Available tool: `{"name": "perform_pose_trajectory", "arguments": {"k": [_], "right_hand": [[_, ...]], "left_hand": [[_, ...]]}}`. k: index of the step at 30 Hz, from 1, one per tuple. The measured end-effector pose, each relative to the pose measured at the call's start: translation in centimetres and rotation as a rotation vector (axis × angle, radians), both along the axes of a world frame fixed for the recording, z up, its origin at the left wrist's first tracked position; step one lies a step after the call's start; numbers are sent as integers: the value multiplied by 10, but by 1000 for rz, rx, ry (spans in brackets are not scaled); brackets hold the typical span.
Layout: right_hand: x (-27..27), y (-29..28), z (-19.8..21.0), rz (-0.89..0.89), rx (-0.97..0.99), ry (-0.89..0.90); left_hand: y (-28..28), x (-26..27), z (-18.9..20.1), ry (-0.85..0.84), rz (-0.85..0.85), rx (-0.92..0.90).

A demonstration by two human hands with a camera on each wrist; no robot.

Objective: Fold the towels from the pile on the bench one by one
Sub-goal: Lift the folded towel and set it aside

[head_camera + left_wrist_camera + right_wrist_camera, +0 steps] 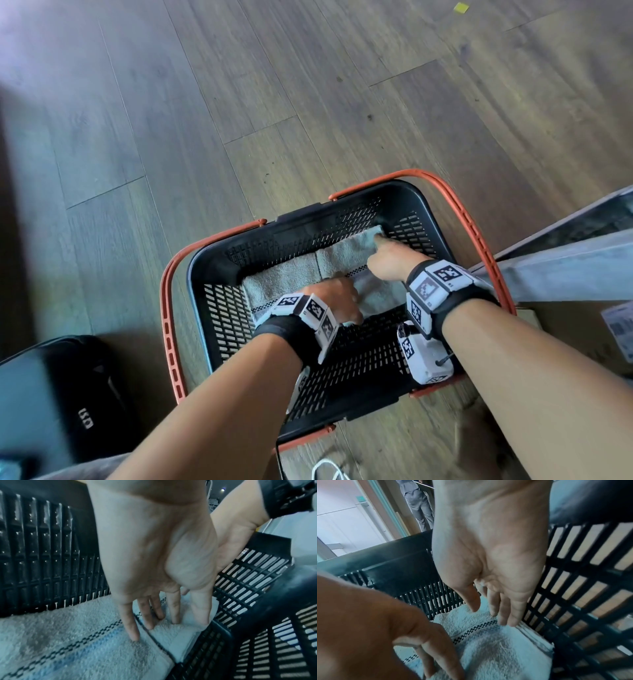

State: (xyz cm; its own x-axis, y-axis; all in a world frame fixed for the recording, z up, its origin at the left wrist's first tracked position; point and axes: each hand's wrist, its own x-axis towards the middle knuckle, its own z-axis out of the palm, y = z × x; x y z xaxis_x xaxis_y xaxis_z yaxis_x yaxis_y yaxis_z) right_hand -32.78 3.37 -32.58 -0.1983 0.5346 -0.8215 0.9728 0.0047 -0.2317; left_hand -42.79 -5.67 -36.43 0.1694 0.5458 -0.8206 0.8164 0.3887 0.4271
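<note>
A black slatted basket (308, 219) with orange handles (469, 219) stands on the wood floor. In its far half lie folded grey towels with a black checked band: one on the left (274, 279), another (346, 253) lapping over it on the right. My left hand (346, 305) presses straight fingers onto the near edge of the right towel (173, 632). My right hand (380, 245) reaches to that towel's far right corner, its straight fingertips (503, 620) resting on the towel (496, 649) beside the basket wall (573, 588). Neither hand grips anything.
A black bag (68, 387) sits on the floor at lower left. A grey bench edge (565, 267) and a cardboard box (582, 329) stand just right of the basket. A white cable (329, 469) lies near my feet. A person (418, 504) stands far behind.
</note>
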Motion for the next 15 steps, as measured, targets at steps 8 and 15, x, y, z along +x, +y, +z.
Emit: {"name": "perform_pose_trajectory", "arguments": {"k": [8,15], "right_hand": [[16,-12,51,-85,101,173],[36,-48,157,-112,215,320]], "left_hand": [[1,-9,50,19,188,120],[-14,-16,175,188,123,301]]}}
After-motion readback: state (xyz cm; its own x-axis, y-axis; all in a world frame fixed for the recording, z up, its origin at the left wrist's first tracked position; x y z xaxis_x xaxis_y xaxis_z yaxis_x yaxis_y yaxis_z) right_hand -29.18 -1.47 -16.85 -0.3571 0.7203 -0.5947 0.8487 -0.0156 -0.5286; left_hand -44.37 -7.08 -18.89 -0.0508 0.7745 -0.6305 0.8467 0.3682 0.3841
